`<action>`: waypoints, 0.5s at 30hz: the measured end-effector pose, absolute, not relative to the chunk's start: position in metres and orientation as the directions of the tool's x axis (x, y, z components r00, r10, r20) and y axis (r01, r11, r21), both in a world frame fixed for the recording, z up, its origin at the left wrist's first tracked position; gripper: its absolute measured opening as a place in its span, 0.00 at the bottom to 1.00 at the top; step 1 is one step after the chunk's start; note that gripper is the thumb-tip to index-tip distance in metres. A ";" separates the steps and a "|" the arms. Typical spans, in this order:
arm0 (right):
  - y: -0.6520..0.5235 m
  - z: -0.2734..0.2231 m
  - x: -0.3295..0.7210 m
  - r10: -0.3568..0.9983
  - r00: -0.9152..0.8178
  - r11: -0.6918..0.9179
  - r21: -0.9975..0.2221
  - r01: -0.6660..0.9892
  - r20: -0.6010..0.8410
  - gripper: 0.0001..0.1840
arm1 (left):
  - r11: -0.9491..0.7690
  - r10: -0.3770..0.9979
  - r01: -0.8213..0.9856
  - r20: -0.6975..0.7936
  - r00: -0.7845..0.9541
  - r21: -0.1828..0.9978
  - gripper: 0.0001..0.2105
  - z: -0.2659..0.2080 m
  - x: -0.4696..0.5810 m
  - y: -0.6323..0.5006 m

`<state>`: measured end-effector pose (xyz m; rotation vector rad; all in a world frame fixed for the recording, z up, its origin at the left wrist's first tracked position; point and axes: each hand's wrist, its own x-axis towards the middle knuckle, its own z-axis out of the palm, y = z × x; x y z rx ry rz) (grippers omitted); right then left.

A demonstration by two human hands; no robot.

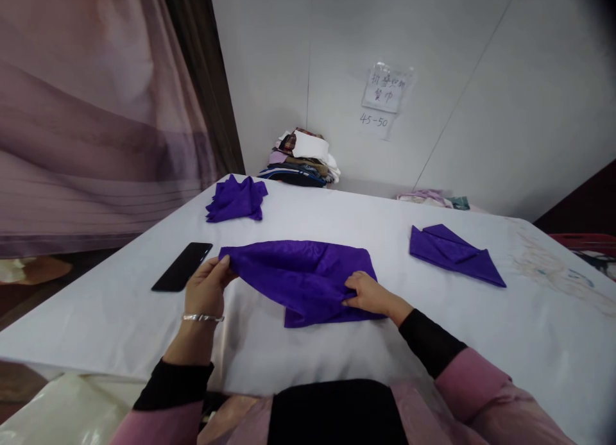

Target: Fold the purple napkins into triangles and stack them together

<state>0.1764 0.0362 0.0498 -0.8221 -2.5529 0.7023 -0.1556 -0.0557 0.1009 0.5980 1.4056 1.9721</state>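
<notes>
A purple cloth napkin (308, 278) lies partly folded on the white-covered table in front of me. My left hand (208, 281), with a silver bracelet at the wrist, pinches its left corner and holds that end a little off the surface. On the napkin's right part, my right hand (363, 293) grips a fold of the fabric between thumb and fingers. The layers underneath are partly hidden by the upper one.
A black phone (181, 267) lies left of my left hand. Behind it sits a bunch of purple napkins (237, 199); at right is a folded purple napkin (452, 252). Beyond the white tablecloth (327, 211), a clothes pile (303, 159) stands by the wall. A pink curtain (96, 111) hangs at left.
</notes>
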 end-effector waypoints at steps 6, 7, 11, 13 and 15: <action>0.098 0.104 0.211 0.779 -0.624 0.535 -0.583 0.611 0.061 0.05 | -0.155 0.840 -0.320 -0.046 -0.541 0.935 0.12 0.119 -0.146 0.008; 0.110 0.126 0.216 0.830 -0.545 0.518 -0.523 0.677 0.117 0.04 | -0.186 0.844 -0.316 -0.014 -0.536 0.930 0.12 0.134 -0.142 0.021; 0.119 0.232 0.238 0.631 -0.231 0.529 -0.192 0.827 0.741 0.16 | -0.491 0.750 -0.219 0.282 -0.598 0.843 0.08 0.222 -0.124 0.046; 0.098 0.273 0.250 0.415 -0.216 0.500 -0.023 0.866 0.884 0.13 | -0.648 0.642 -0.130 0.447 -0.622 0.750 0.05 0.259 -0.118 0.035; 0.069 0.288 0.262 0.240 -0.202 0.467 0.070 0.881 0.949 0.11 | -0.810 0.421 0.100 0.690 -0.589 0.579 0.05 0.275 -0.114 0.013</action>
